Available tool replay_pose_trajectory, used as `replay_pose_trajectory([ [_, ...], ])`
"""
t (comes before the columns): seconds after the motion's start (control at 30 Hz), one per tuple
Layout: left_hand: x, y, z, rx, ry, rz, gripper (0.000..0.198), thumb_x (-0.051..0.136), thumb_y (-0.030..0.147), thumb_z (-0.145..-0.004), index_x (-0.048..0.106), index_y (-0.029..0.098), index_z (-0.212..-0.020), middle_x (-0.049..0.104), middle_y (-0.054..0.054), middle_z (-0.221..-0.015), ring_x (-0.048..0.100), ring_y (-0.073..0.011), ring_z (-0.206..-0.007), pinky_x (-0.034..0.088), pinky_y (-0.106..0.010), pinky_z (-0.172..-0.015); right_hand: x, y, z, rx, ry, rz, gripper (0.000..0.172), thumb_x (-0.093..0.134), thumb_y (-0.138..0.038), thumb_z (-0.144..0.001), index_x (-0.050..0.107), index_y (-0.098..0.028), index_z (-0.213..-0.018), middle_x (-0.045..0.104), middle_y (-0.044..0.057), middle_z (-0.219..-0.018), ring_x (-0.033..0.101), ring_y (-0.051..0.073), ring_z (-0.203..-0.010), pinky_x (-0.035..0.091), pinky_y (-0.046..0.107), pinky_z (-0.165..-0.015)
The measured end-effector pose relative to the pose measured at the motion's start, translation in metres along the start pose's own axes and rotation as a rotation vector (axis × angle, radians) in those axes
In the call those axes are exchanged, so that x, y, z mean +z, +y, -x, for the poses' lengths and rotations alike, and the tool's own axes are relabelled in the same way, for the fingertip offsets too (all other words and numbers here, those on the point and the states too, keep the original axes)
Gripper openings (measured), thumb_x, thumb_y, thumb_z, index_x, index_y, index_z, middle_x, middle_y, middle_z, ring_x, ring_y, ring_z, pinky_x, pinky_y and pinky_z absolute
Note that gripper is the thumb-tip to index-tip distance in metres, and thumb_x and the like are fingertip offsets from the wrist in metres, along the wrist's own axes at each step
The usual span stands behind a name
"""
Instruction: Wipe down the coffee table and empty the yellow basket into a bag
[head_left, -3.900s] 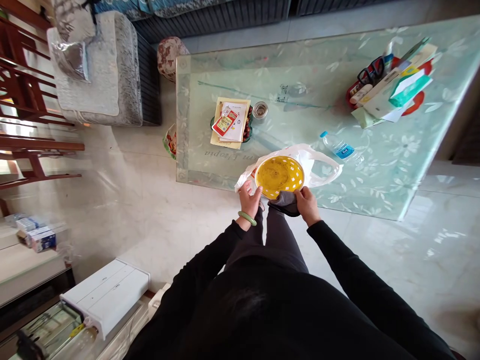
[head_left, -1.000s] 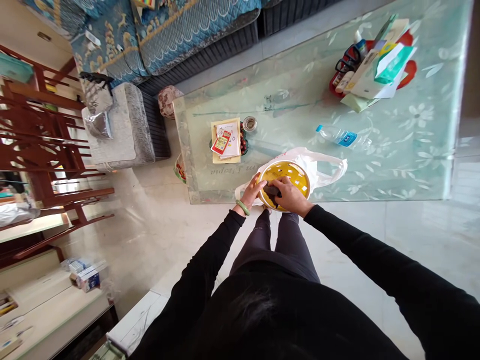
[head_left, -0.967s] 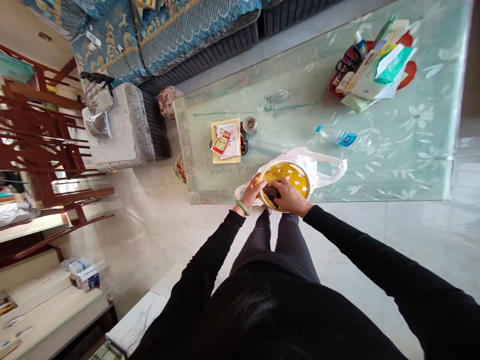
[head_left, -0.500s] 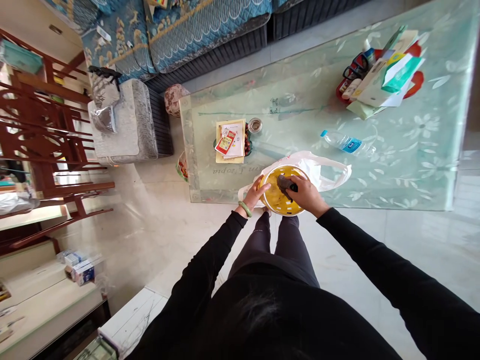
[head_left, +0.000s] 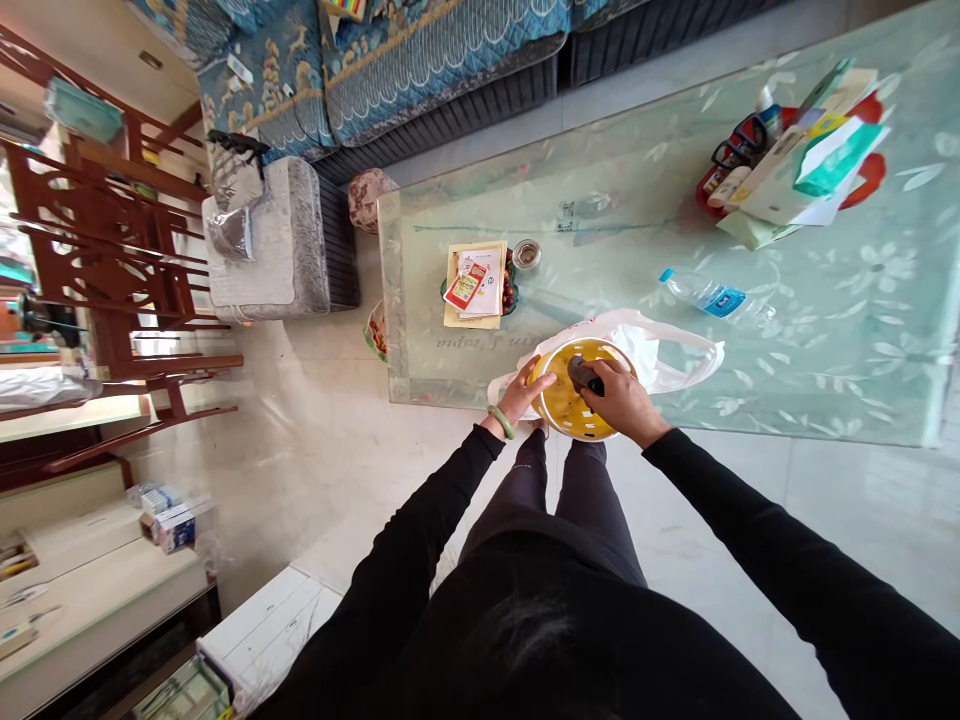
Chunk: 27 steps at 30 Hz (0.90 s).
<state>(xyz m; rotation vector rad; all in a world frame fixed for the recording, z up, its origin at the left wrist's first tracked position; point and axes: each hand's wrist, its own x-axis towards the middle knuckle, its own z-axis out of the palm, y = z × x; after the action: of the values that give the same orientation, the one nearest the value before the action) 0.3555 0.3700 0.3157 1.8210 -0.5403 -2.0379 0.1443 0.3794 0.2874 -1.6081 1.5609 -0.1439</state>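
Note:
A round yellow basket point(head_left: 568, 415) with a white rim and small slots is held at the table's front edge. My left hand point(head_left: 519, 393), with a green bangle at the wrist, grips its left side, thumb over the rim. My right hand point(head_left: 621, 402) reaches inside from the right, its fingers closed on a dark grey object point(head_left: 581, 374) against the yellow surface. Its kind is not clear, as the fingers cover part of it. A crumpled white plastic bag point(head_left: 660, 350) lies on the table behind the basket, its handle loop spread rightward.
On the glass table point(head_left: 630, 270) are a clear water bottle point(head_left: 716, 297), papers with a red card point(head_left: 466, 285), a small glass bowl point(head_left: 526, 254), and a red basket point(head_left: 871, 180) of boxes and scissors. A grey ottoman point(head_left: 281, 235) and wooden chairs point(head_left: 112, 250) stand left.
The whole view has shifted slightly, so the table and things on it appear further right. My right hand and the grey object have moved slightly within the basket; my left grip is unchanged.

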Motion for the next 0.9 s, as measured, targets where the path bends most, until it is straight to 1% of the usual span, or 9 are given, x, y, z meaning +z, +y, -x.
replay_pose_trajectory([
  [0.23, 0.001, 0.0, 0.001, 0.023, -0.024, 0.005, 0.069, 0.074, 0.044, -0.088, 0.056, 0.029, -0.153, 0.064, -0.007, -0.15, 0.059, -0.0306, -0.14, 0.05, -0.047, -0.117, 0.001, 0.003, 0.0, -0.003, 0.007, -0.019, 0.048, 0.064, -0.024, -0.084, 0.07, -0.016, -0.131, 0.07, 0.017, -0.133, 0.065, 0.035, -0.128, 0.051, 0.051, -0.115],
  [0.4, 0.001, 0.003, 0.003, 0.0, -0.002, -0.04, 0.071, 0.073, 0.047, -0.088, 0.054, 0.03, -0.155, 0.059, -0.008, -0.157, 0.057, -0.0309, -0.144, 0.049, -0.045, -0.117, 0.002, 0.006, 0.001, 0.003, 0.001, -0.037, 0.049, 0.062, -0.025, -0.084, 0.069, -0.015, -0.132, 0.069, 0.018, -0.134, 0.063, 0.035, -0.13, 0.05, 0.05, -0.115],
  [0.47, 0.001, 0.006, 0.005, -0.002, -0.008, -0.055, 0.071, 0.072, 0.047, -0.089, 0.053, 0.03, -0.156, 0.057, -0.008, -0.159, 0.056, -0.0311, -0.145, 0.049, -0.044, -0.117, 0.002, 0.006, 0.0, 0.019, -0.016, -0.039, 0.051, 0.063, -0.026, -0.084, 0.069, -0.014, -0.133, 0.069, 0.018, -0.134, 0.063, 0.035, -0.13, 0.049, 0.05, -0.115],
  [0.57, 0.002, 0.01, 0.009, -0.012, -0.01, -0.058, 0.068, 0.07, 0.045, -0.091, 0.053, 0.03, -0.155, 0.057, -0.008, -0.16, 0.055, -0.0306, -0.145, 0.05, -0.044, -0.116, 0.004, 0.002, -0.004, 0.09, -0.088, -0.052, 0.059, 0.064, -0.029, -0.085, 0.064, -0.011, -0.141, 0.067, 0.02, -0.139, 0.062, 0.036, -0.132, 0.048, 0.049, -0.116],
  [0.67, 0.004, 0.012, 0.011, -0.026, -0.007, -0.06, 0.067, 0.069, 0.043, -0.091, 0.053, 0.03, -0.156, 0.057, -0.008, -0.16, 0.055, -0.0303, -0.144, 0.049, -0.045, -0.117, 0.009, -0.007, -0.01, 0.164, -0.166, -0.058, 0.066, 0.064, -0.032, -0.089, 0.057, -0.009, -0.15, 0.064, 0.023, -0.144, 0.062, 0.036, -0.133, 0.048, 0.048, -0.116],
  [0.73, 0.006, 0.012, 0.011, -0.018, -0.034, -0.065, 0.068, 0.07, 0.044, -0.091, 0.053, 0.03, -0.156, 0.056, -0.007, -0.16, 0.055, -0.0303, -0.145, 0.046, -0.046, -0.12, 0.016, -0.016, -0.015, 0.177, -0.183, -0.039, 0.068, 0.064, -0.031, -0.09, 0.054, -0.009, -0.153, 0.062, 0.024, -0.145, 0.062, 0.037, -0.131, 0.048, 0.048, -0.114],
  [0.83, 0.008, 0.008, 0.01, 0.043, -0.085, -0.085, 0.066, 0.071, 0.044, -0.089, 0.057, 0.032, -0.153, 0.058, -0.004, -0.159, 0.052, -0.03, -0.148, 0.042, -0.047, -0.124, 0.028, -0.035, -0.02, 0.165, -0.173, 0.046, 0.058, 0.061, -0.027, -0.092, 0.059, -0.009, -0.147, 0.064, 0.026, -0.139, 0.063, 0.038, -0.126, 0.049, 0.048, -0.11],
  [0.9, 0.008, 0.006, 0.009, 0.108, -0.105, -0.103, 0.063, 0.073, 0.042, -0.088, 0.061, 0.032, -0.148, 0.059, -0.004, -0.157, 0.049, -0.0298, -0.151, 0.039, -0.047, -0.126, 0.034, -0.045, -0.018, 0.122, -0.216, 0.104, 0.047, 0.058, -0.023, -0.093, 0.066, -0.01, -0.138, 0.066, 0.025, -0.133, 0.065, 0.036, -0.122, 0.05, 0.044, -0.106],
])
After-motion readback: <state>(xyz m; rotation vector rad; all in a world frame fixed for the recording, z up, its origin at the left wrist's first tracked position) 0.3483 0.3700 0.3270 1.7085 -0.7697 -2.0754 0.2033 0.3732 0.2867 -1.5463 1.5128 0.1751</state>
